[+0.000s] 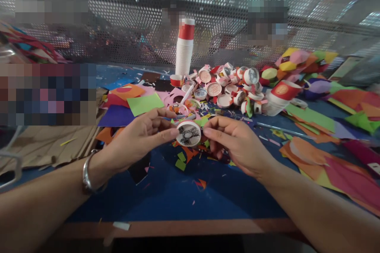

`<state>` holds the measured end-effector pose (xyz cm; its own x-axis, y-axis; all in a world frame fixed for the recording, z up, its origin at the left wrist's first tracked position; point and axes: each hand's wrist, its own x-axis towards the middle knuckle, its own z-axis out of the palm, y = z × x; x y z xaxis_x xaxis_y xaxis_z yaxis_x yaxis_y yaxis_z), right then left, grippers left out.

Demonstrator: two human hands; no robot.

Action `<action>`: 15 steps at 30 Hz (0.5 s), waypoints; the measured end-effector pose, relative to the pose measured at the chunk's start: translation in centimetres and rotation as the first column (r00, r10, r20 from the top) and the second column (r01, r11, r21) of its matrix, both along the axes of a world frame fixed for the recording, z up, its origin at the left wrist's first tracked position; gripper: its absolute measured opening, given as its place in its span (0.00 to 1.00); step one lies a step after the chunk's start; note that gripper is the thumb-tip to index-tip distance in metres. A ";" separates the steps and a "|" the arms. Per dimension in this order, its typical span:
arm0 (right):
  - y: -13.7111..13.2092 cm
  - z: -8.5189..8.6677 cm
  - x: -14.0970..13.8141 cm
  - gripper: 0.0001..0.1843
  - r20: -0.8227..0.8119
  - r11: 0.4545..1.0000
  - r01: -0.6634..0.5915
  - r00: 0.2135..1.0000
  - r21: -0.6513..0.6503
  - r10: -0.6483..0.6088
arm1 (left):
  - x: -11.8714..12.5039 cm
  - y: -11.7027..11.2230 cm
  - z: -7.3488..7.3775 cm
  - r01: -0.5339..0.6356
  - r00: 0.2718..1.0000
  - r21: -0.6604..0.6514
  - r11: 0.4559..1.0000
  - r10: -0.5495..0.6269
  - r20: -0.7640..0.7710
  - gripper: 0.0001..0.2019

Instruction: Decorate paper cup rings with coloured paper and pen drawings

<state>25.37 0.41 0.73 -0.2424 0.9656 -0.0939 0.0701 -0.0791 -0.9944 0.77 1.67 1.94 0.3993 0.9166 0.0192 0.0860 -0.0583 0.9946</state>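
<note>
Between my two hands, above the blue table, is a cut-off paper cup bottom (189, 134), a small white disc with a raised rim and a black drawing on its face. My left hand (145, 128), with a silver bangle at the wrist, pinches its left edge between thumb and fingers. At the right edge, the thumb and curled fingers of my right hand (231, 138) close on it; their exact contact is partly hidden. Beneath and behind the hands lie paper scraps (181, 162) in green and orange. Just beyond sits a heap of similar cup pieces (214, 89) with drawings.
A tall stack of paper cups (184, 53) stands at the back; another stack (282, 96) leans at the right. Coloured paper sheets (145, 104) lie left, with more (335, 166) at right. Flattened cardboard (59, 142) covers the left side. A perforated metal screen (127, 27) closes the back.
</note>
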 end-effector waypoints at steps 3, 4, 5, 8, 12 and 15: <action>0.1 0.1 -0.3 0.11 0.006 1.000 -0.016 1.000 -0.017 0.016 | 0.0 0.0 -0.1 0.045 0.999 -0.049 0.998 -0.045 -0.004 0.24; 0.1 0.1 -0.3 0.11 0.006 1.000 -0.022 1.000 -0.020 0.022 | -0.1 0.0 -0.2 0.045 0.999 -0.054 0.998 -0.045 -0.011 0.24; 0.2 0.1 -0.4 0.11 0.008 0.999 -0.027 1.000 -0.020 0.027 | -0.2 0.0 -0.3 0.040 0.999 -0.055 0.998 -0.042 -0.023 0.23; 0.3 0.2 -0.4 0.10 0.005 0.999 -0.037 0.999 -0.014 0.037 | -0.4 0.0 -0.6 0.022 0.998 -0.041 0.999 -0.025 -0.057 0.21; 0.4 0.3 -0.2 0.11 0.027 0.998 -0.057 0.998 -0.005 0.057 | 0.0 0.2 -0.4 0.020 0.996 -0.012 1.000 -0.020 -0.084 0.22; 0.6 0.3 0.1 0.12 0.044 0.998 -0.066 0.997 -0.005 0.066 | 0.3 0.1 0.2 -0.038 0.991 0.112 0.993 0.052 -0.122 0.19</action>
<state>25.50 0.96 1.06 -0.3015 0.9472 -0.1092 0.1190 -0.0762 -0.9900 1.07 1.79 2.18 0.3635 0.9287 0.0730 0.2135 -0.1593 0.9639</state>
